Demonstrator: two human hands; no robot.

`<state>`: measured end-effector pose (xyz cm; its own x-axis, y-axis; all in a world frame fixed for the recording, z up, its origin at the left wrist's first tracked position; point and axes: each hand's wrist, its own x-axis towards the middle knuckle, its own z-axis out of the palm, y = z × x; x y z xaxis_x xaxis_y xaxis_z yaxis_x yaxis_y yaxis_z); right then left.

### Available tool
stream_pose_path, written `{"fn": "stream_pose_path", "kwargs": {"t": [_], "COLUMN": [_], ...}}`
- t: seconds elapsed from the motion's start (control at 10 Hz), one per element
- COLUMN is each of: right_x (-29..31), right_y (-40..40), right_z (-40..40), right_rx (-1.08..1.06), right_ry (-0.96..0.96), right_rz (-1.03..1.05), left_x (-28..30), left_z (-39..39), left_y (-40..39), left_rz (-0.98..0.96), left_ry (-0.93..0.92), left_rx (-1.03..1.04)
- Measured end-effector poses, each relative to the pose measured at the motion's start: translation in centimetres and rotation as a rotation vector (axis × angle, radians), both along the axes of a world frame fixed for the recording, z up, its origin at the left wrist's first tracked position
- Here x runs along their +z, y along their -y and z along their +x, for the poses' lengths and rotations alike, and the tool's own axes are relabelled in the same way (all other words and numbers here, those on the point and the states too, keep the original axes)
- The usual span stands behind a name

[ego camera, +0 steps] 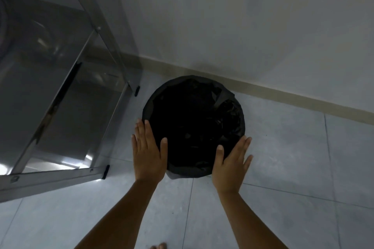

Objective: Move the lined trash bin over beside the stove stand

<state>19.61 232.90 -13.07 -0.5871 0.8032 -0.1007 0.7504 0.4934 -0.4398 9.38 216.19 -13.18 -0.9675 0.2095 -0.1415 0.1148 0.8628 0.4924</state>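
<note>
A round trash bin (194, 95) lined with a black bag stands on the tiled floor close to the wall, just right of the steel stove stand (50, 91). My left hand (148, 151) lies against the bin's near left side, fingers straight along the outside and thumb over the rim. My right hand (230, 163) mirrors it on the near right side, thumb over the rim. The bin is held between both hands. The inside of the bin is dark, and crumpled bag folds show at its right.
The stand's two black-capped feet (137, 91) (105, 172) rest on the floor left of the bin. A beige skirting (283, 95) runs along the white wall behind. Grey floor tiles (293, 157) spread to the right and toward me. My toes (159, 245) show at the bottom edge.
</note>
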Motion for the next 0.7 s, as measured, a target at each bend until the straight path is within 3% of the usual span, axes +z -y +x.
{"fn": "stream_pose_path", "kwargs": {"t": [0.3, 0.5, 0.7], "right_x": [-0.9, 0.7, 6.7], "right_y": [-3.7, -5.2, -6.9], "right_z": [-5.5, -7.2, -3.9], "right_rx": [0.015, 0.120, 0.299], "right_ry": [-0.015, 0.118, 0.348], "right_rz": [0.073, -0.072, -0.205], "left_x": [-0.4, 0.7, 6.9], "left_z": [-5.0, -6.9, -4.9], "left_y": [-3.2, -4.2, -1.7], "left_rz": [0.000, -0.103, -0.230], "left_ry": [-0.037, 0.032, 0.224], "left_rx": [0.018, -0.018, -0.062]}}
